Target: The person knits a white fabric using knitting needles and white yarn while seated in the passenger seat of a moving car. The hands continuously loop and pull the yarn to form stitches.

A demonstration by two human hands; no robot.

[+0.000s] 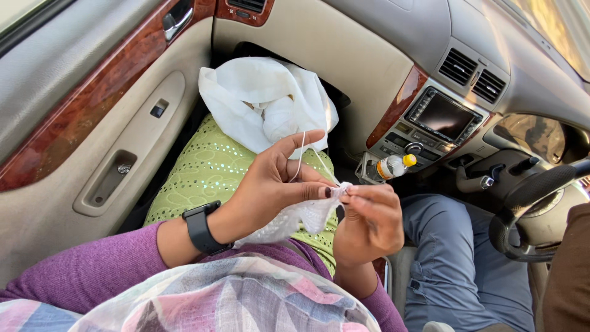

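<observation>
Sitting in the front passenger seat of a car, a person looks down at their own two hands working white yarn over their lap; at far left runs the beige car door [92, 154] with a glossy wood-look strip and a recessed pull handle; a purple sleeve leads in from the lower left to a black smartwatch [201, 227] on the wrist; the left hand [270, 184] is raised, its forefinger lifted with a thin white yarn strand [301, 154] looped over it, thumb and middle finger pinching the top edge of a small white crochet piece [301, 218]; that piece hangs between the two hands, nearer the left, its long axis slanting down toward the lower left across a green sequinned garment [203, 178]; the strand rises up and back to a white cloth bag [258, 98] resting on the knees, a ball of yarn showing inside; just right of the piece, touching it, the right hand [369, 224] is curled closed; its grip seems to hold a hook, though the tool itself is hidden; further right, a clear plastic bottle [390, 167] with a white label and yellow cap stands in the console holder; beyond it a dark dashboard screen [444, 117], another person's grey-trousered leg [455, 258], and the steering wheel [528, 203] at far right.
</observation>
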